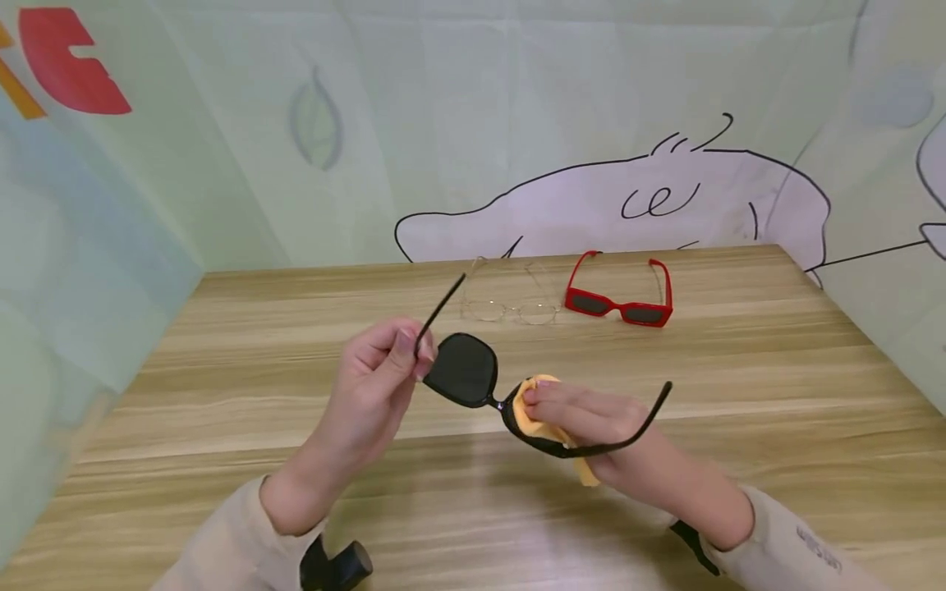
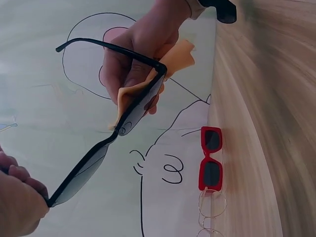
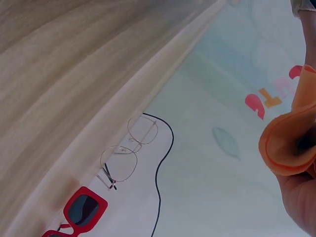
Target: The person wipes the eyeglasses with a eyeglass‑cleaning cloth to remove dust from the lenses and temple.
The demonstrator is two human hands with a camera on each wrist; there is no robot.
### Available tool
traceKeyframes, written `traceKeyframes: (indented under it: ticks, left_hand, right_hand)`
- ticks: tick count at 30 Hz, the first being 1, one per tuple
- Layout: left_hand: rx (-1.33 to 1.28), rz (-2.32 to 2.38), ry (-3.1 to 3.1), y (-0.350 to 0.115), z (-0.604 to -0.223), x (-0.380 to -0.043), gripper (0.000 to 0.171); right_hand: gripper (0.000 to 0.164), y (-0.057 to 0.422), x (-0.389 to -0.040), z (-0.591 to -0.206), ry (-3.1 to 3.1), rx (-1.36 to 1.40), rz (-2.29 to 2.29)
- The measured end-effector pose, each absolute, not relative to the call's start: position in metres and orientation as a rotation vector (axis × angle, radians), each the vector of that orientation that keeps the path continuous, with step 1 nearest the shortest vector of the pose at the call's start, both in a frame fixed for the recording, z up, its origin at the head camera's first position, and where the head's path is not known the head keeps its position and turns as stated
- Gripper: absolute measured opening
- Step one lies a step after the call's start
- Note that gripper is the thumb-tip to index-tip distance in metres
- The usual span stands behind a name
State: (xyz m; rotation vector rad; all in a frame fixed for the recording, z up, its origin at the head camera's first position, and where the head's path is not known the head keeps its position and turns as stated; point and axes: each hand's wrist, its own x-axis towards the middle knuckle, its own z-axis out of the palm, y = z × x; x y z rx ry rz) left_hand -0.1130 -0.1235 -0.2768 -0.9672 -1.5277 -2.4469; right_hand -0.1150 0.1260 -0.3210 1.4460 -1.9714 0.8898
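Black sunglasses (image 1: 464, 371) are held up over the table, dark lenses facing the head camera and temples unfolded. My left hand (image 1: 377, 373) pinches them at the hinge end of one temple, thumb against the frame. My right hand (image 1: 613, 427) pinches an orange cloth (image 1: 543, 427) around the other lens, fingers pressing it on the lens face. In the left wrist view the cloth (image 2: 177, 59) wraps over that lens, with a loose end sticking out past the hand. The right wrist view shows the cloth (image 3: 286, 143) bunched in a fold at the right edge.
Behind the hands, red-framed sunglasses (image 1: 619, 308) and thin wire-framed glasses (image 1: 510, 312) stand side by side on the wooden table (image 1: 281, 345). A printed cloth backdrop (image 1: 355, 189) rises at the table's far edge.
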Motion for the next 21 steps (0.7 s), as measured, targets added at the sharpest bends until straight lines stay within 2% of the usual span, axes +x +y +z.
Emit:
traceKeyframes:
  ticks: [9, 13, 18, 21]
  left_hand:
    - [-0.91, -2.483, -1.449, -0.133, -0.275, -0.118, 0.02]
    - [-0.904, -2.492, -1.43, -0.135, -0.275, -0.118, 0.02]
    - [-0.952, -2.493, -1.411, -0.131, -0.277, -0.118, 0.019]
    - [-0.993, -2.47, -1.438, -0.127, -0.277, -0.117, 0.019]
  right_hand:
    - [0.026, 0.136, -0.117, -0.319, -1.971, 1.42, 0.82]
    - [0.023, 0.142, -0.12, -0.32, -1.921, 1.54, 0.825]
    - [0.03, 0.145, -0.122, -0.32, -1.908, 1.734, 0.719]
    - [0.028, 0.14, -0.123, -0.321, -1.873, 1.834, 0.637]
